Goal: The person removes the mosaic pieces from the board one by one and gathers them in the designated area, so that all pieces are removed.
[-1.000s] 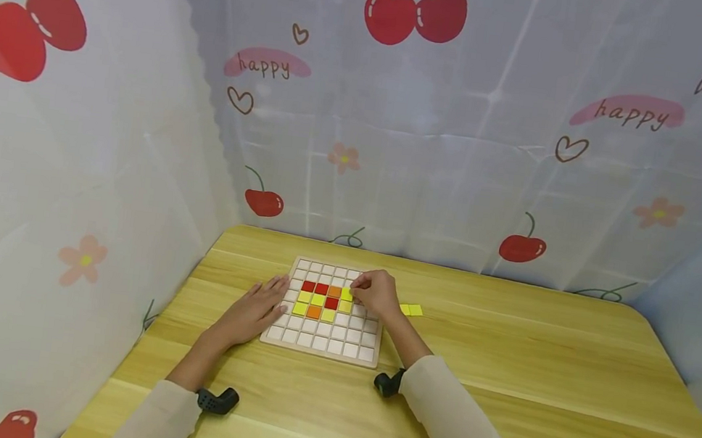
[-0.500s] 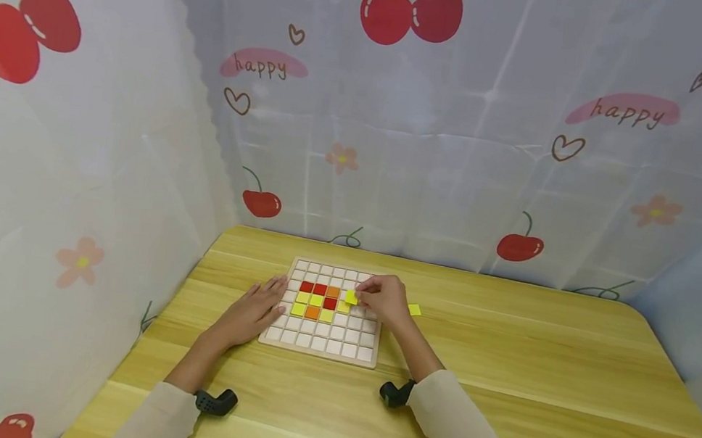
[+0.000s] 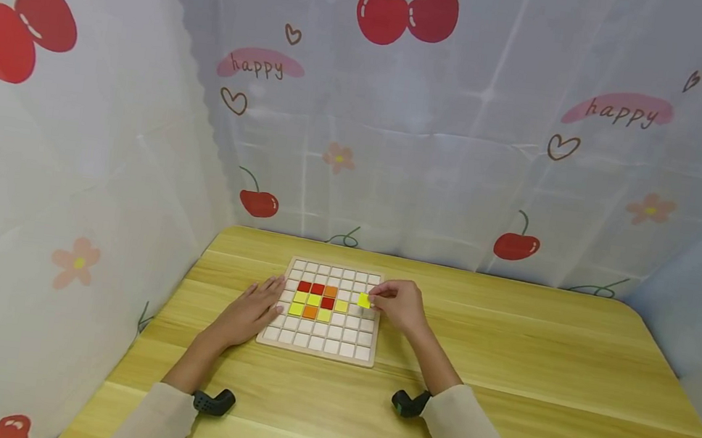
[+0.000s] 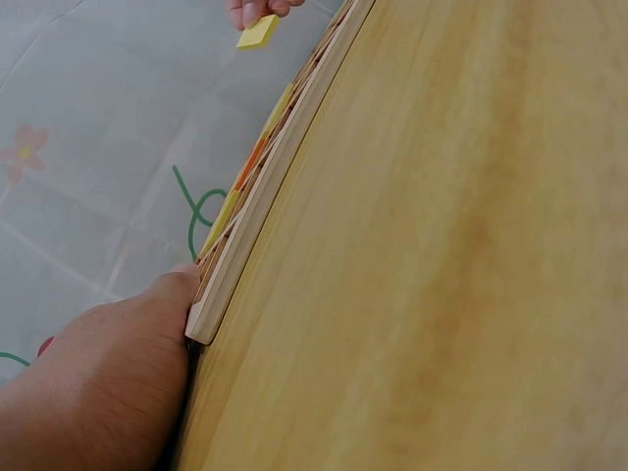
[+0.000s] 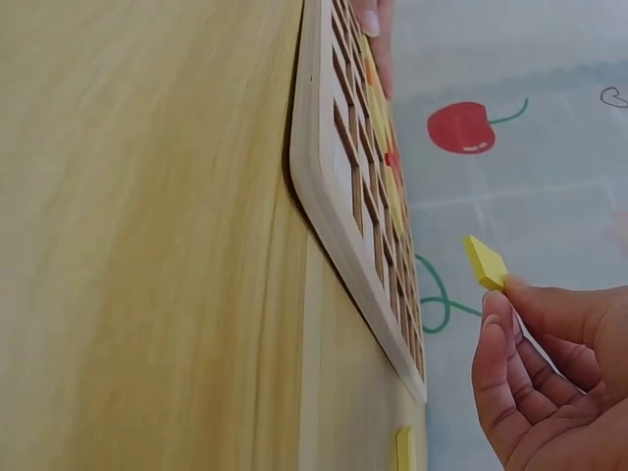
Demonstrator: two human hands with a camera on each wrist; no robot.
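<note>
A wooden grid board [image 3: 314, 355] lies on the table with red, orange and yellow square tiles in its middle cells. My right hand [image 3: 402, 306] pinches a yellow tile [image 3: 364, 300] between thumb and fingertips, over the board's right side. In the right wrist view that tile [image 5: 485, 263] is held tilted, raised above the board. My left hand [image 3: 253, 311] rests with its fingers extended along the board's left edge; in the left wrist view its thumb [image 4: 175, 287] lies at the board's corner.
Another yellow tile [image 5: 405, 448] lies on the table [image 3: 538, 352] beside the board's right edge, hidden behind the right hand in the head view. A cherry-printed curtain [image 3: 437, 164] stands behind the table and along its sides.
My right hand has lifted the yellow tile out of its cell beside the orange tile and carried it to the right. That cell is now bare. The left hand stays in place.
</note>
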